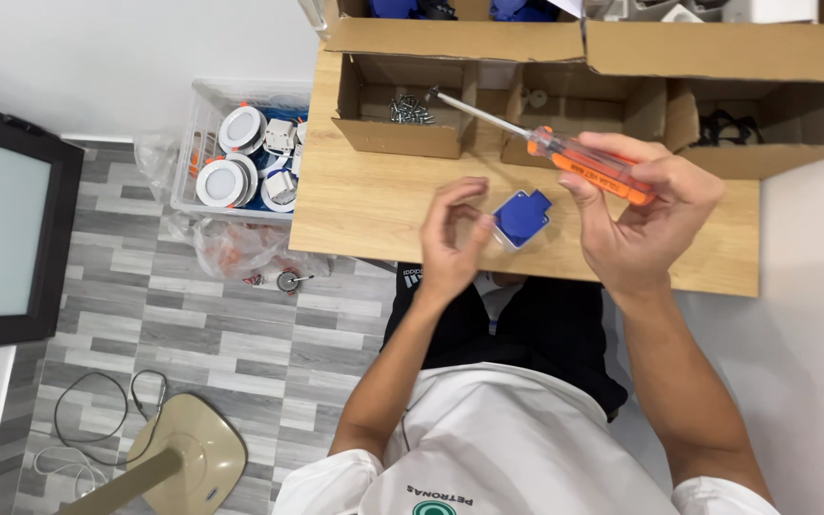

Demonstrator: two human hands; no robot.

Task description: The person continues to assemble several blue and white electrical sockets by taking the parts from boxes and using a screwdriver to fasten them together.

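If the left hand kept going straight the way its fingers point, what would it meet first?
Probably the blue part on the table: the left hand has its fingertips right beside it, though depth is unclear.

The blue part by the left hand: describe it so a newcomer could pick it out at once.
Start at the wooden table below the row of cardboard boxes. Near its front edge, between the left hand and right hand, sits a small blue socket part on a white base. It is the only blue thing on the tabletop.
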